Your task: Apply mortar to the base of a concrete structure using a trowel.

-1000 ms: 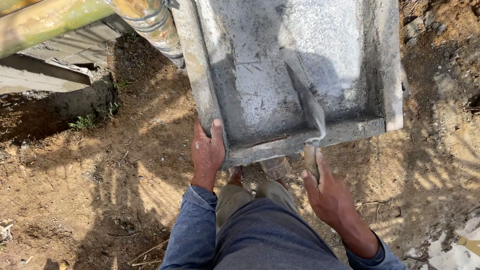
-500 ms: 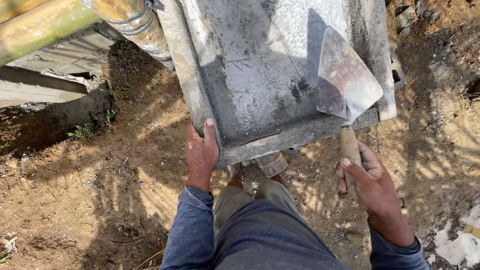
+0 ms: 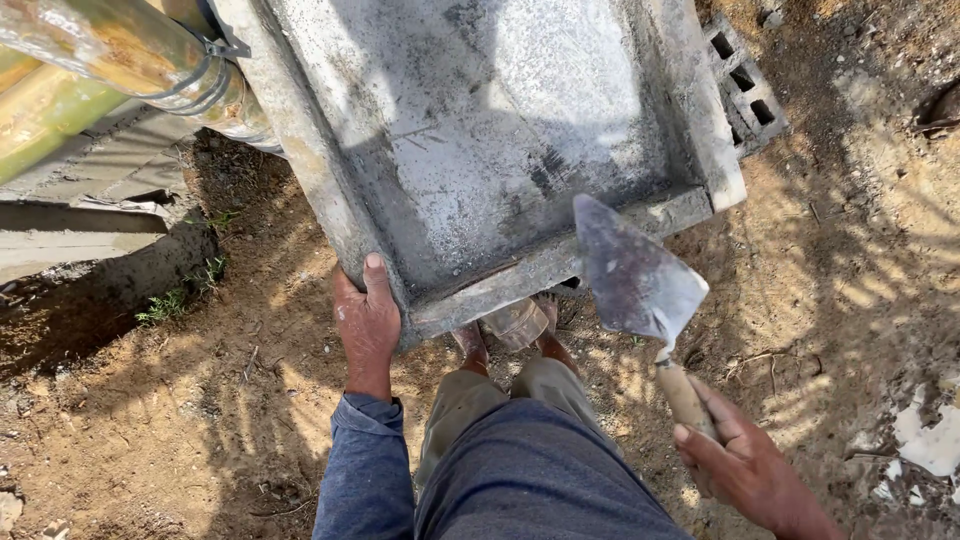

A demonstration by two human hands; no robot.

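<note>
Tray (image 3: 480, 150): grey metal, matt, cement-crusted.
Trowel (image 3: 635, 280): dull steel blade, worn wooden handle.
Ground (image 3: 150, 420): rough, dry brown earth.

Blue long sleeves (image 3: 365, 470), cuffs creased — dark blue top, khaki trousers (image 3: 500, 395), dusty feet.

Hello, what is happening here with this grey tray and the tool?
A person stands on bare dirt ground and looks down at a shallow grey mortar tray. The left hand grips the tray's near corner. The right hand holds a pointed trowel by its wooden handle, blade raised over the tray's near edge. The tray looks scraped, with only a thin grey film inside. A hollow concrete block lies beside its far right corner.
</note>
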